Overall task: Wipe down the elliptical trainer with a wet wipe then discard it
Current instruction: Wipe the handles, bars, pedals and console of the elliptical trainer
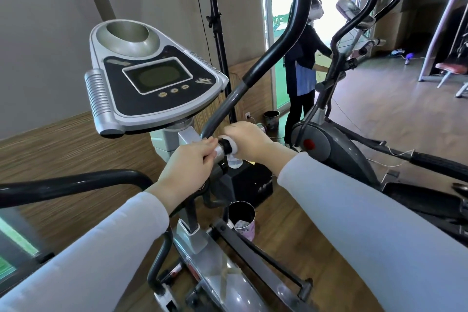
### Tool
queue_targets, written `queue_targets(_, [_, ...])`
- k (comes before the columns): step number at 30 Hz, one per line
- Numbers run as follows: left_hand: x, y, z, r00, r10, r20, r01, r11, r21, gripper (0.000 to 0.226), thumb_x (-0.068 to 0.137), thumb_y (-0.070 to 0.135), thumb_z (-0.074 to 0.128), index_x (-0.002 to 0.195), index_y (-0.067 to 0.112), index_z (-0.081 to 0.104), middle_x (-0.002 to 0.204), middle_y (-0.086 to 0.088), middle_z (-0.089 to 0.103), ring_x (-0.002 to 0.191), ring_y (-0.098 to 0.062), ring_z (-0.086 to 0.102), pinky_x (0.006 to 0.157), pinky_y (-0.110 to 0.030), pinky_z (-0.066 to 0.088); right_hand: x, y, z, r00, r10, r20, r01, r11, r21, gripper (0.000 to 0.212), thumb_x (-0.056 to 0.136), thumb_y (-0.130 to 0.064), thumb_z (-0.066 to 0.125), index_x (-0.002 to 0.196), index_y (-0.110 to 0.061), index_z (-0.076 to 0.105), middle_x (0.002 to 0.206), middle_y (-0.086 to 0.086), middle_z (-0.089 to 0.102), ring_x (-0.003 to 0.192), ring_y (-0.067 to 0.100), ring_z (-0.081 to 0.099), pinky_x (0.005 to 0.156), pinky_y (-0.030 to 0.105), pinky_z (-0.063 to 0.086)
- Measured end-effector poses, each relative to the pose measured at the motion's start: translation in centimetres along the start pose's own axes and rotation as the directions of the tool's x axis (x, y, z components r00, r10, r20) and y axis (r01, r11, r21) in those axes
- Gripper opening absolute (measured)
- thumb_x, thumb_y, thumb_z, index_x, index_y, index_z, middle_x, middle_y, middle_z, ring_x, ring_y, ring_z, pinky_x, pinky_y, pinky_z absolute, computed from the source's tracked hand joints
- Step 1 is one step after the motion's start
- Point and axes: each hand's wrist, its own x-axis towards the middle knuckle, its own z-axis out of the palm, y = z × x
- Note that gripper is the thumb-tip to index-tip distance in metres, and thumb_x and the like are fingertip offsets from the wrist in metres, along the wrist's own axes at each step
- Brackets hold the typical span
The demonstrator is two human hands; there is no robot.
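Wood-effect flooring and plain grey walls surround the elliptical trainer (pixel 162 99), which is viewed from above at the console end. The wet wipe (pixel 235 149) is wrapped round the pivot shaft (pixel 224 146) just below the console (pixel 152 76), where the swing handlebar (pixel 263 63) joins the column. The wipe is gripped by the right hand (pixel 249 138), whose fingers are curled over it. The left hand (pixel 188 167) is closed round the chrome section of the same shaft, directly beside the wipe, apparently to steady it. Wiping is judged to be in progress at this joint. Whether the console, the handlebars and the lower frame have been cleaned cannot be determined, since no moisture marks are discernible. The discard step is not yet done, as the wipe is in the hand. A small bin (pixel 247 230) is set on the floor beside the frame, below the hands; something white and crumpled is visible inside it.
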Motion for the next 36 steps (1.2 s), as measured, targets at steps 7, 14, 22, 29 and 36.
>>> queue_targets(7, [0.0, -0.3, 0.1, 1.000, 0.018, -0.004, -0.018, 1.000, 0.008, 0.039, 0.097, 0.021, 0.050, 0.136, 0.023, 0.053, 0.141, 0.008, 0.050, 0.134, -0.006, 0.039, 0.109, -0.014, 0.022, 0.2, 3.9, -0.2, 0.978, 0.131, 0.160, -0.127, 0.991, -0.039, 0.011, 0.075, -0.016, 0.066, 0.078, -0.017, 0.055, 0.083, 0.000, 0.065, 0.082, 0.024, 0.061, 0.073, 0.038, 0.052])
queue_targets(14, [0.0, -0.2, 0.2, 1.000, 0.022, -0.006, -0.022, 1.000, 0.016, 0.040, 0.098, 0.021, 0.048, 0.138, 0.023, 0.050, 0.142, 0.008, 0.047, 0.136, -0.006, 0.037, 0.109, -0.014, 0.021, 0.2, 5.9, 0.5, 0.960, 0.196, 0.199, -0.196, 0.980, -0.021, 0.018, 0.074, -0.015, 0.068, 0.088, -0.016, 0.057, 0.084, -0.002, 0.058, 0.086, 0.025, 0.061, 0.072, 0.035, 0.049])
queue_targets(22, [-0.2, 0.0, 0.0, 1.000, 0.017, 0.005, -0.017, 0.999, 0.029, 0.040, 0.099, 0.021, 0.046, 0.139, 0.023, 0.048, 0.144, 0.008, 0.046, 0.137, -0.007, 0.036, 0.109, -0.014, 0.019, 0.4, 6.0, 0.4, 0.955, 0.183, 0.231, -0.171, 0.983, -0.070, 0.021, 0.077, -0.010, 0.067, 0.097, -0.015, 0.060, 0.092, 0.000, 0.062, 0.088, 0.023, 0.061, 0.070, 0.030, 0.046])
queue_targets(29, [-0.2, 0.0, 0.0, 1.000, 0.028, 0.006, -0.028, 0.998, 0.047, 0.041, 0.100, 0.022, 0.045, 0.140, 0.023, 0.046, 0.144, 0.009, 0.045, 0.137, -0.004, 0.034, 0.109, -0.012, 0.016, 0.6, 6.9, -0.1, 0.923, 0.229, 0.310, -0.182, 0.968, -0.173, 0.018, 0.077, -0.015, 0.066, 0.094, -0.015, 0.059, 0.086, 0.000, 0.063, 0.083, 0.022, 0.064, 0.065, 0.027, 0.044])
queue_targets(36, [-0.2, 0.0, -0.1, 0.999, 0.030, 0.013, -0.030, 0.999, 0.031, 0.041, 0.099, 0.021, 0.045, 0.141, 0.024, 0.046, 0.145, 0.010, 0.044, 0.137, -0.003, 0.033, 0.112, -0.015, 0.017, 0.2, 6.7, 0.7, 0.826, 0.486, 0.285, -0.495, 0.868, -0.045, 0.016, 0.077, -0.010, 0.069, 0.082, -0.013, 0.055, 0.076, 0.002, 0.058, 0.086, 0.026, 0.065, 0.068, 0.032, 0.050])
